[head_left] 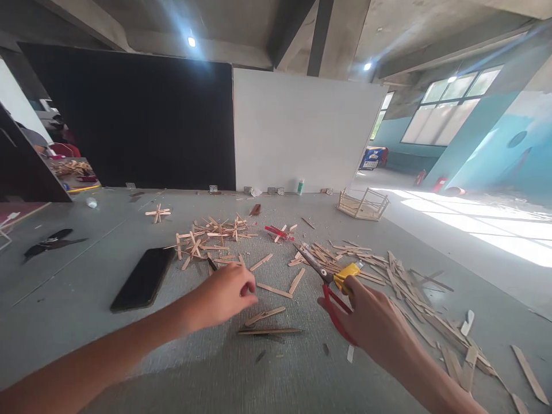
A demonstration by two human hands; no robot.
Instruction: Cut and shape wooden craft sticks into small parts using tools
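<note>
Right hand point(366, 310) grasps the red-and-yellow scissors point(324, 275), blades aimed at the far edge of the grey surface point(86, 273)! Left hand point(224, 296) curls over the middle, a slim dark object point(211, 264) behind it; whether it's gripped, I can't tell. A crossed-stick star point(158, 214) toward the far left corner and a stick frame point(357, 209) near the far right look assembled; plenty of wooden craft sticks point(446, 328) lie loose along the right. Print on the green-and-white bottle point(301, 186)? Too small to read.

a black panel point(142, 121) stands at eleven o'clock, a white panel point(297, 126) at twelve, a paned window point(448, 112) at one.
</note>
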